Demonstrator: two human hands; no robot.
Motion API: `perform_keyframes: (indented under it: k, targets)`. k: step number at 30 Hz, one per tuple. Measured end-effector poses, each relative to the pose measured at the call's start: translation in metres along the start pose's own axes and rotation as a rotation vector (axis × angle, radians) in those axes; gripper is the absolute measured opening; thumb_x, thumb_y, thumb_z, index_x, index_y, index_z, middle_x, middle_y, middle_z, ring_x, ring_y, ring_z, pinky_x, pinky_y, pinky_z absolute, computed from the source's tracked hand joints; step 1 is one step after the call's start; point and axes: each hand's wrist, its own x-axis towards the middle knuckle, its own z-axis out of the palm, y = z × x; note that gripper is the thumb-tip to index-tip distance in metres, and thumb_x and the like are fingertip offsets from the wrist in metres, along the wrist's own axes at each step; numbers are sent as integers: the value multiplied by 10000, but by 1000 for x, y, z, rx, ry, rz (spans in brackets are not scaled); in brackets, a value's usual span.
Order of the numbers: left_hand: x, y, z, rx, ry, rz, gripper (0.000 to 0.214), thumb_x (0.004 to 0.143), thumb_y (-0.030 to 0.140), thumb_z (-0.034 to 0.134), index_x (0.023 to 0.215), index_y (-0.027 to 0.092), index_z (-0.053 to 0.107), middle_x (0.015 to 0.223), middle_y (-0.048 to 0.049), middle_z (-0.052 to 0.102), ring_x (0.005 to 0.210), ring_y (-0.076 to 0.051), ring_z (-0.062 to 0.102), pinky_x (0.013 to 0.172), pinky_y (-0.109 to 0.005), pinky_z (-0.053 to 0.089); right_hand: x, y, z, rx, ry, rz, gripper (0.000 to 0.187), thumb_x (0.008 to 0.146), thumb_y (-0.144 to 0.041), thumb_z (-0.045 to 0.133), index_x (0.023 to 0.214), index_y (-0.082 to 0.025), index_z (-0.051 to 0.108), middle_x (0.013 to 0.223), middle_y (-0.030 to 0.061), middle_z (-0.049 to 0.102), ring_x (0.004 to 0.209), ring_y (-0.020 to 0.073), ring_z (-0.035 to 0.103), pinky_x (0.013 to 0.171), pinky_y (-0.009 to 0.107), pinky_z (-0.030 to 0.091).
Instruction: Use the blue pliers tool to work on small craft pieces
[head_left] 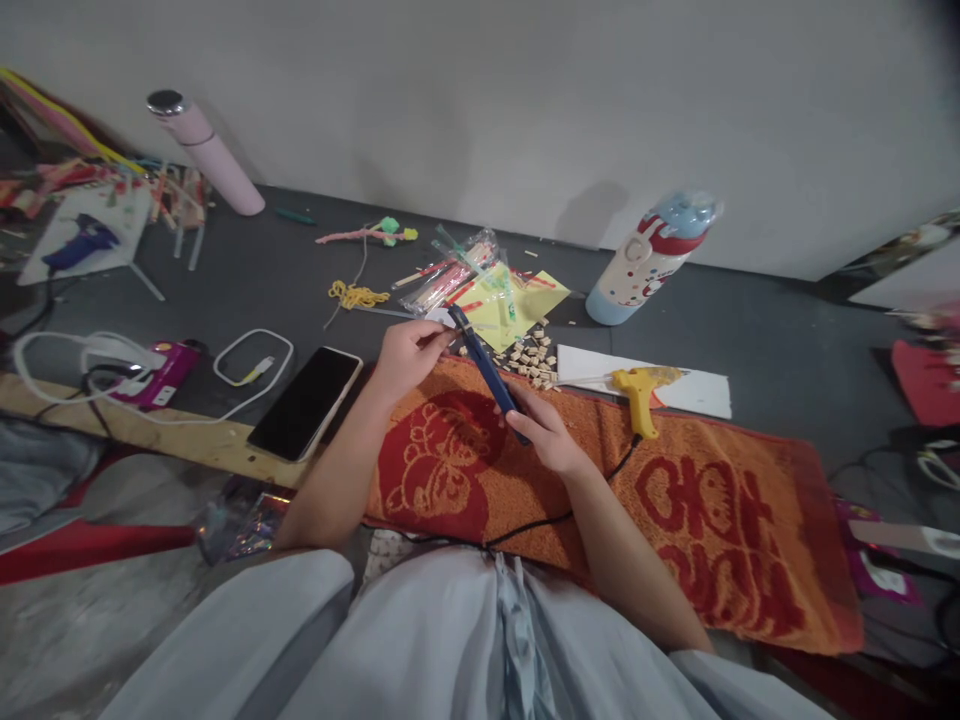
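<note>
My right hand (pixel 546 432) is closed around the handle of a dark blue tool (pixel 486 368), perhaps a cutter or pliers, held over an orange and red towel (pixel 697 510). Its tip meets a small pale piece (pixel 442 318) pinched in my left hand (pixel 405 358), whose fingers are closed on it. Just beyond the hands lie clear packets of coloured sticks (pixel 461 272), yellow paper (pixel 525 300) and several small wooden bits (pixel 534 362).
A yellow glue gun (pixel 639 392) lies on a white board at the right, its black cord running to my lap. A phone (pixel 306 402), white cable (pixel 251 370), pink tumbler (pixel 204 152), blue-capped bottle (pixel 649 260) and yellow string (pixel 358 295) sit around on the grey floor.
</note>
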Motion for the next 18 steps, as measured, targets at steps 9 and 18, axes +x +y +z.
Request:
perform_keyframes:
  k: [9, 18]
  targets:
    - [-18, 13, 52, -529, -447, -153, 536, 697, 575, 686, 981, 127, 608, 910, -94, 691, 709, -159, 653, 666, -289, 528, 2, 1, 6, 122, 119, -7, 651, 805, -670, 500, 1295, -242, 527, 986, 61, 681, 873, 236, 623, 844, 412, 502]
    - [-37, 27, 77, -466, -372, -99, 550, 760, 652, 566, 1041, 185, 492, 946, -81, 618, 939, -231, 607, 805, -361, 504, 4, 3, 10, 82, 149, -73, 700, 809, -681, 494, 1380, -278, 477, 1366, 50, 555, 1282, 281, 475, 1123, 452, 308]
